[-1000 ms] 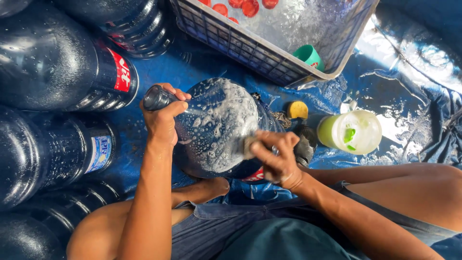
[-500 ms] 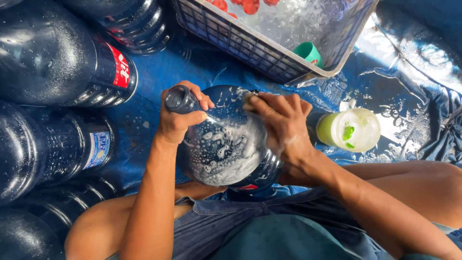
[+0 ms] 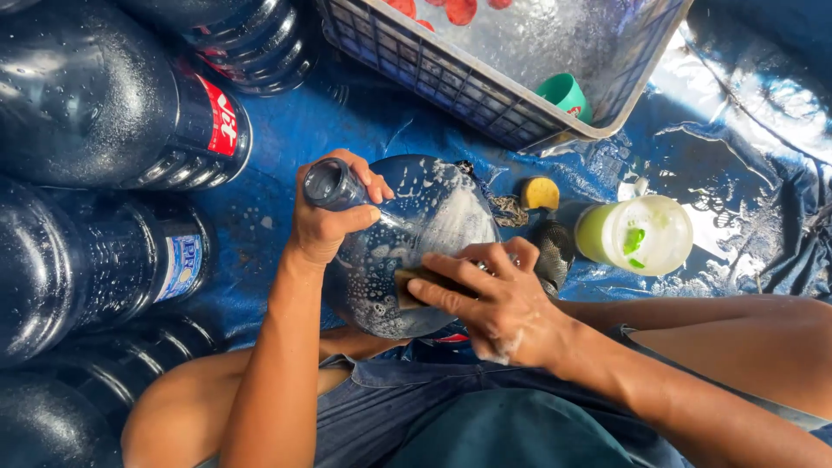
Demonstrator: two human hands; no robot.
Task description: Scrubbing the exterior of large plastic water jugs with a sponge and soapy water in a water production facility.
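Two hands | left hand (image 3: 325, 221) grips bottle (image 3: 407, 251) neck | right hand (image 3: 494, 299) presses sponge (image 3: 416, 286)

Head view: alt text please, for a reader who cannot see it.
A left hand grips the neck of a soapy dark water jug while the right hand presses a sponge to its side. More jugs lie left, a plastic crate behind, on blue tarp.

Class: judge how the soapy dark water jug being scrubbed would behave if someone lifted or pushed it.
The jug is coated in suds, so it is probably slippery. The left hand grips its narrow neck, likely the surest hold. Its rounded body would probably roll if released, and it looks empty, so fairly light for its bulk.
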